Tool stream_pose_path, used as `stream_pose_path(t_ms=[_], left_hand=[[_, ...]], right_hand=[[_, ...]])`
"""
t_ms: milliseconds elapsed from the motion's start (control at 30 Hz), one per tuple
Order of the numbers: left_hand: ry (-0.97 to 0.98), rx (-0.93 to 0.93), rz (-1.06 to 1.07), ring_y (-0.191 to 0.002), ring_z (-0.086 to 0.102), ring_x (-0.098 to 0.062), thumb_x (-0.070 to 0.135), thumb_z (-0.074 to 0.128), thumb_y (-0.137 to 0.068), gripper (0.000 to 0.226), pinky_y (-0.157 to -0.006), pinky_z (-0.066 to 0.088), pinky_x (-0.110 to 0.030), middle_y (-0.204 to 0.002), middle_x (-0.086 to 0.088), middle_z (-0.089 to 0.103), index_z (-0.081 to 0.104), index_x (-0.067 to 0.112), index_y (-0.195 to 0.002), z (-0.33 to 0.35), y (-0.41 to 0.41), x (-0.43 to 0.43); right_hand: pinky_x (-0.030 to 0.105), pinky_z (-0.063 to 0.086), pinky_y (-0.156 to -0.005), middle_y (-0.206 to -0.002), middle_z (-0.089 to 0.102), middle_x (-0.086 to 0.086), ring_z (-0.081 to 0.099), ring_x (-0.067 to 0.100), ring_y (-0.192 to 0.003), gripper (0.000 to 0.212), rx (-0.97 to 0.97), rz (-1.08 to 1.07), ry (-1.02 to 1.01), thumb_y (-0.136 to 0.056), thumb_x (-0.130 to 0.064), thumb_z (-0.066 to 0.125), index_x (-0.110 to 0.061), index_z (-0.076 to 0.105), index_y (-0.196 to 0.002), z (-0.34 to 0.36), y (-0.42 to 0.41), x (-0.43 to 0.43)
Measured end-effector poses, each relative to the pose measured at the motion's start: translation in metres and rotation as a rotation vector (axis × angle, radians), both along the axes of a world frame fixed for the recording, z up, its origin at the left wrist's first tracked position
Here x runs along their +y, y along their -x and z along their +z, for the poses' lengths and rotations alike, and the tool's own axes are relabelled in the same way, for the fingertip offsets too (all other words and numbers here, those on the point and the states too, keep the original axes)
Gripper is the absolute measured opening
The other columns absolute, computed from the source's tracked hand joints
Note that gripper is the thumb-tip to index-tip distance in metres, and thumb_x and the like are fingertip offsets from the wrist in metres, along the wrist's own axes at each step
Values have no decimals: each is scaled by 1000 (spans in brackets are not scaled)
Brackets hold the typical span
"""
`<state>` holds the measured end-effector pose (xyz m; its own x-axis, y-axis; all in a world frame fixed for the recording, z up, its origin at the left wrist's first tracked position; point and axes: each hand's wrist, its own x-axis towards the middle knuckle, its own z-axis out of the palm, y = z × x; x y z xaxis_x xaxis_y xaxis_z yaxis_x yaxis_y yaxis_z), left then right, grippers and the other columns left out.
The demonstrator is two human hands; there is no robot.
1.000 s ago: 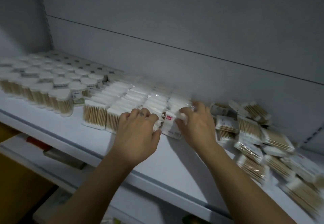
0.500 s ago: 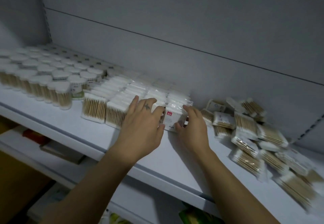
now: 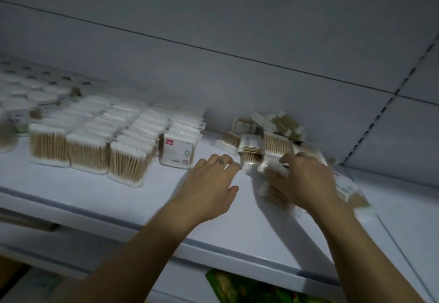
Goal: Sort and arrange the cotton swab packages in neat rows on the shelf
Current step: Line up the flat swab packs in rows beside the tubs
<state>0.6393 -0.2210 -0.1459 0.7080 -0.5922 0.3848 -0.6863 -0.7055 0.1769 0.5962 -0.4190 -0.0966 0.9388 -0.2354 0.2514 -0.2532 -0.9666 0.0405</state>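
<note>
While your left hand (image 3: pixel 209 181) hovers spread and empty over the bare shelf (image 3: pixel 142 207) by its front edge, your right hand (image 3: pixel 306 181) curls round a pack (image 3: pixel 272 168) from the loose pile (image 3: pixel 266 141) right of centre. Four rows (image 3: pixel 128 160) stand neat at left. The pile awaits sorting, with open room between them back to the wall (image 3: pixel 213 89).

Left hand (image 3: pixel 209 184) lies palm down, fingers relaxed and slightly spread, pointing toward 1 o'clock, its bare forearm (image 3: pixel 147 243) running in from 7 o'clock. Right hand (image 3: pixel 306 181), at its 3 o'clock, reaches in from 5 o'clock, fingers bent toward 9 o'clock, grip blurred.
</note>
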Motion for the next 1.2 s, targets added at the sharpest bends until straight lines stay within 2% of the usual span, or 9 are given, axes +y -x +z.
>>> stream_pose_path(t_ms=[233, 433, 567, 667, 767, 833, 967, 1067, 1200], left_hand=[[84, -11, 4, -121, 43, -18, 33, 44, -96, 43, -100, 37, -36, -137, 3, 48, 42, 25, -138, -16, -3, -24], [223, 39, 7, -125, 44, -18, 43, 53, -94, 67, -101, 42, -35, -145, 4, 39, 16, 34, -149, -5, 5, -21], [307, -180, -8, -103, 59, -25, 25, 71, -84, 46, -80, 53, -40, -117, -3, 61, 56, 20, -127, 20, 13, -14], [375, -312, 19, -82, 62, -26, 14, 74, -81, 23, -66, 53, -40, -92, -5, 66, 68, 13, -102, 29, 17, -1], [402, -398, 77, -79, 60, -28, 8, 76, -75, 22, -62, 51, -39, -88, -7, 63, 68, 10, -96, 30, 18, 13], [395, -457, 114, -76, 58, -27, 8, 79, -72, 23, -60, 49, -36, -86, -7, 62, 68, 10, -92, 30, 20, 21], [207, -437, 136, -83, 59, -23, 37, 70, -80, 24, -72, 44, -37, -91, -1, 64, 69, 17, -93, 29, 22, 42], [154, -345, 240, -98, 59, -24, 46, 59, -84, 34, -81, 43, -41, -101, 0, 65, 68, 20, -103, 35, 20, 71], [95, -274, 441, -108, 53, -26, 47, 58, -85, 36, -86, 38, -42, -111, -2, 62, 65, 21, -109, 39, 12, 117]], right_hand=[[33, 43, -73, -110, 57, 1, 56, 26, -102, 38, -59, 41, 3, -90, -49, 54, -21, 64, -112, -25, -5, -10], [29, 41, -61, -96, 63, -5, 59, 20, -91, 23, -191, 310, 96, -88, -37, 56, -25, 73, -97, -4, 14, -11], [24, 46, -72, -101, 63, -6, 57, 9, -86, 24, -296, 536, -209, -79, -21, 74, -23, 75, -103, 13, 13, 0], [14, 40, -85, -115, 57, -13, 52, -2, -101, 29, -368, 512, -458, -82, -28, 73, -32, 70, -110, 19, 8, 12], [21, 54, -72, -101, 66, -12, 65, 4, -88, 38, -300, 362, -1022, -78, -52, 68, -34, 65, -112, 26, 3, 26], [27, 56, -60, -88, 72, -2, 69, 15, -75, 43, -156, 379, -1325, -77, -45, 72, -19, 68, -110, 29, -5, 37], [35, 55, -58, -85, 73, 2, 67, 17, -70, 32, -245, 437, -1146, -75, -10, 80, -23, 66, -100, 28, -22, 61], [22, 50, -53, -82, 68, -11, 63, 4, -64, 32, -278, 420, -908, -73, -8, 79, -31, 62, -89, 21, -34, 75], [18, 51, -59, -89, 65, -19, 62, -3, -71, 35, -192, 455, -791, -75, -9, 76, -34, 59, -94, 0, -40, 103]])
